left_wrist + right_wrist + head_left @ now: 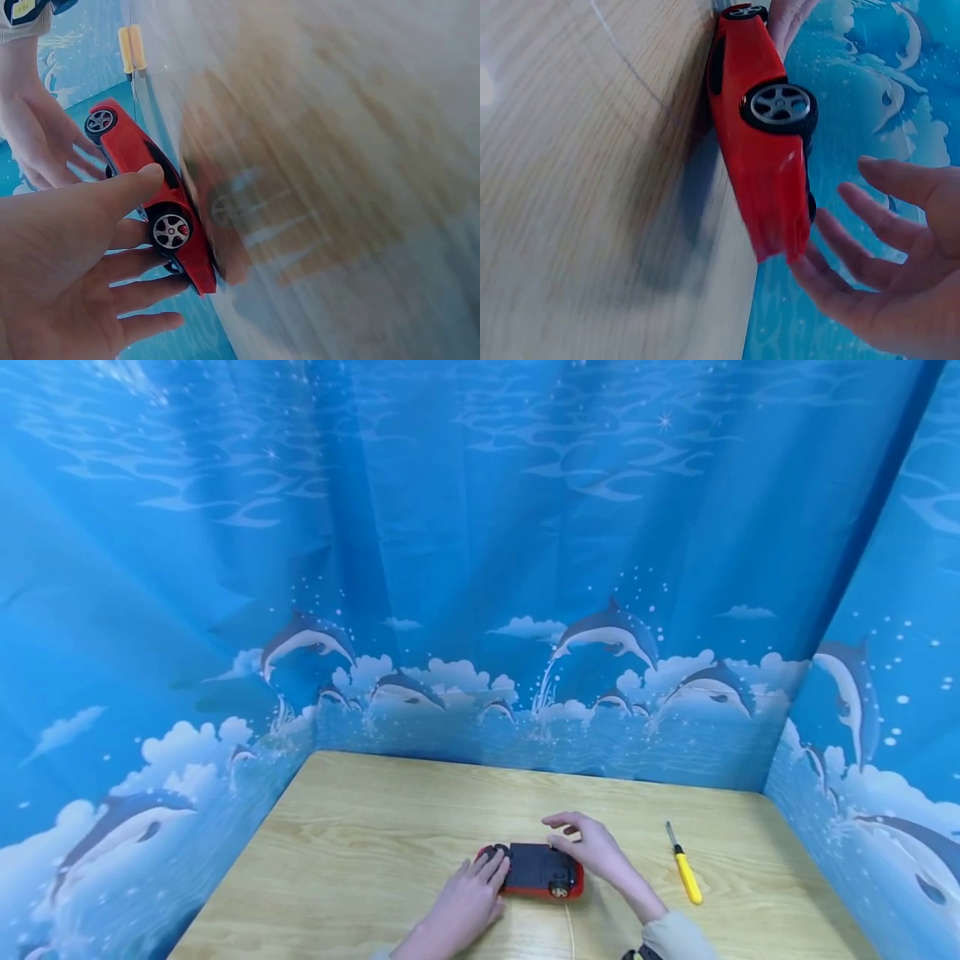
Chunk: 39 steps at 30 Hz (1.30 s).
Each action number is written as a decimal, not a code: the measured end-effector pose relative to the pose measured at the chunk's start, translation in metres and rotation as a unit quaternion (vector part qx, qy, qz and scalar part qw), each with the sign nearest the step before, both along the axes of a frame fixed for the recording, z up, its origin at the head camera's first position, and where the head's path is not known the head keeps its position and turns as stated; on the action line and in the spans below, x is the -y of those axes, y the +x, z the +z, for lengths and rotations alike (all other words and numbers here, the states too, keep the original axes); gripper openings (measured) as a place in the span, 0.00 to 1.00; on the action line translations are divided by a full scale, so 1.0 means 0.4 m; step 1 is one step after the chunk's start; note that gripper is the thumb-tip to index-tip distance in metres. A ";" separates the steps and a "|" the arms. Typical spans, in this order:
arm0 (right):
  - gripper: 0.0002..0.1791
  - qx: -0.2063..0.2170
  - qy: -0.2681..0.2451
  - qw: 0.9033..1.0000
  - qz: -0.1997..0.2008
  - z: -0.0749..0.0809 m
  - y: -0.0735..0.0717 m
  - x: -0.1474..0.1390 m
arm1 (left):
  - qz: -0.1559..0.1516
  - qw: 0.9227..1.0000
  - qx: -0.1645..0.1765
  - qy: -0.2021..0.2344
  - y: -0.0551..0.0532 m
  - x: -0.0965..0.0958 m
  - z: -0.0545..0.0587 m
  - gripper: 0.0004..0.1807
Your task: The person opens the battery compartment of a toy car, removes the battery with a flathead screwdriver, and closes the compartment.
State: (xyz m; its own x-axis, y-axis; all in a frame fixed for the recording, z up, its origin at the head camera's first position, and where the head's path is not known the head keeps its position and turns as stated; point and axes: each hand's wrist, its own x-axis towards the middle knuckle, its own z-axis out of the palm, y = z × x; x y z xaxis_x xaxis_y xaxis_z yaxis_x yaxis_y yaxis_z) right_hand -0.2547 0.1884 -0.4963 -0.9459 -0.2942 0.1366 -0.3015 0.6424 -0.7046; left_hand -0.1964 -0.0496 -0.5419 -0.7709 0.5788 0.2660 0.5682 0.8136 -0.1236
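A red toy car lies upside down on the wooden table, its black underside and wheels facing up. My left hand holds the car's left end, with fingers over the underside. In the left wrist view, the thumb of my left hand presses the red side of the car beside a silver-spoked wheel. At the other end is my right hand, fingers spread and loosely bent. The right wrist view has this hand close beside the car's end, with some fingertips partly hidden behind it.
To the right on the table lies a screwdriver with a yellow and black handle, its tip pointing away. A thin pale cord runs from near the car towards the front. A blue dolphin-print curtain surrounds the table's back and sides.
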 end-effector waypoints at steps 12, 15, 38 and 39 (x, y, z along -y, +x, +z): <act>0.06 -0.071 0.091 0.985 0.125 -0.013 -0.045 0.079 | 0.006 1.000 0.020 -0.021 0.004 -0.005 0.005 0.37; 0.05 -0.096 0.130 0.976 0.147 -0.018 -0.052 0.093 | 0.008 0.999 0.030 -0.022 0.003 -0.005 0.007 0.37; 0.04 -0.093 0.223 0.952 0.189 -0.005 -0.060 0.126 | 0.024 0.997 0.070 -0.004 0.004 -0.006 0.015 0.38; 0.04 -0.090 0.222 0.952 0.190 -0.006 -0.060 0.127 | 0.024 0.997 0.068 -0.003 0.003 -0.006 0.014 0.38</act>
State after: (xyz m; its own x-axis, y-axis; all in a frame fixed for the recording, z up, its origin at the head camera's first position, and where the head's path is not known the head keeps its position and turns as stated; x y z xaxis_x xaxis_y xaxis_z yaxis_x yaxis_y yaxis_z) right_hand -0.2788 0.1377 -0.4988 -0.7326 -0.6771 0.0696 -0.6622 0.6852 -0.3034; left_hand -0.1951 -0.0472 -0.5364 -0.8264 0.5420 0.1528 0.5408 0.8395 -0.0533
